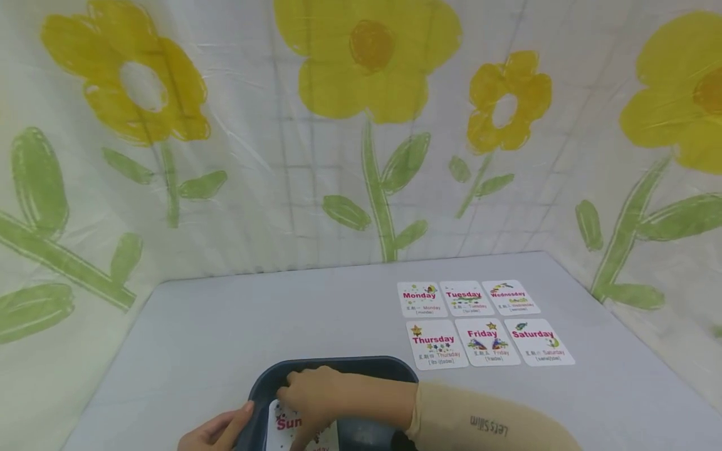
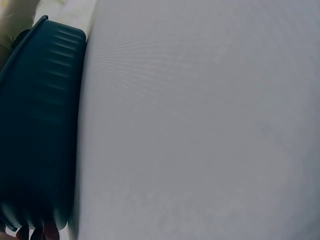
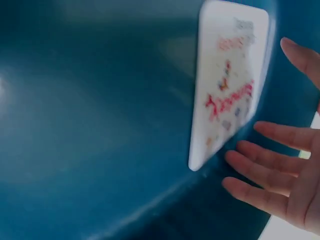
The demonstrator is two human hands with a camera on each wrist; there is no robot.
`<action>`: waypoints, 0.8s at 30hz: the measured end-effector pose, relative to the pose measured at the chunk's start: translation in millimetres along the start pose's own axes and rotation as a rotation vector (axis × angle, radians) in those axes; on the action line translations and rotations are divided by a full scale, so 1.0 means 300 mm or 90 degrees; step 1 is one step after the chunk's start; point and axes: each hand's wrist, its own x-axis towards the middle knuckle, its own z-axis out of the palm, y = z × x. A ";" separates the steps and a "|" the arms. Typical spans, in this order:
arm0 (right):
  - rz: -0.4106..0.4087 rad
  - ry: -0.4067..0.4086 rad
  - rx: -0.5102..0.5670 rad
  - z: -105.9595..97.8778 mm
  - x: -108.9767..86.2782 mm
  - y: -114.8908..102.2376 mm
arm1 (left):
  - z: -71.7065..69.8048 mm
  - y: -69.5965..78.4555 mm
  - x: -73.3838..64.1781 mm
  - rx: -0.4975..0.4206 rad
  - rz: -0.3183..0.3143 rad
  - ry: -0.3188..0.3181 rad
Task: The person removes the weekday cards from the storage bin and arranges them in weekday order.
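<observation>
A white card (image 1: 279, 432) with red "Sun..." lettering is inside the dark blue plastic basin (image 1: 395, 361). In the right wrist view the same card (image 3: 227, 85) sits by the basin's wall. My right hand (image 3: 280, 160) reaches in beside it, fingers spread and fairly straight, fingertips close to the card's edge with nothing gripped. From the head view, the right hand (image 1: 316, 394) covers part of the card. My left hand (image 1: 217, 429) holds the basin's left side, thumb at the rim; several of its fingers (image 2: 50, 230) are against the outer wall in the left wrist view.
Weekday cards lie in two rows at the right of the pale table (image 1: 225, 326): Monday (image 1: 422, 300), Tuesday (image 1: 467, 299), Wednesday (image 1: 511, 298) behind, Thursday (image 1: 437, 346), Friday (image 1: 487, 343), Saturday (image 1: 539, 343) in front. A flower-printed curtain (image 1: 242, 232) stands behind the table.
</observation>
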 end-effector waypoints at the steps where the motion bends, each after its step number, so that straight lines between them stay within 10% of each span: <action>1: 0.004 0.000 -0.008 0.010 0.003 -0.002 | 0.000 0.000 0.001 -0.001 -0.001 0.002; 24: 0.000 0.065 -0.070 0.087 0.019 -0.045 | -0.005 0.016 -0.014 -0.009 -0.015 0.003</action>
